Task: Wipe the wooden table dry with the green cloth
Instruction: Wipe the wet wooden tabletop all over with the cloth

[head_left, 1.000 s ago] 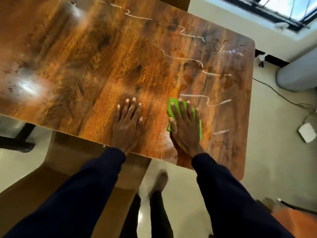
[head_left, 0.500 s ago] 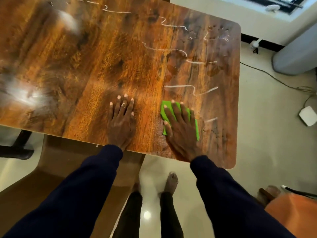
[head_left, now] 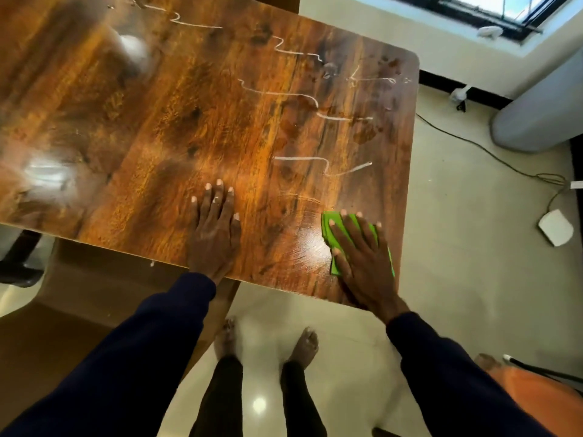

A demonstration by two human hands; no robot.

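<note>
Your right hand (head_left: 362, 263), fingers spread flat, presses the green cloth (head_left: 328, 225) onto the wooden surface (head_left: 157, 121), with water streaks (head_left: 299, 158) lying ahead toward the far edge.

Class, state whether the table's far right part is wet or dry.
Wet: pale water streaks and droplets lie on the wooden table beyond the green cloth under the right hand.

The person wore a dark navy top whose long left sleeve (head_left: 151, 342) and right sleeve (head_left: 441, 367) ended in snug cuffs at the wrists, black trousers (head_left: 220, 402) above bare feet (head_left: 226, 339), and a small pale ring (head_left: 215, 200) on the left hand (head_left: 214, 238).
</note>
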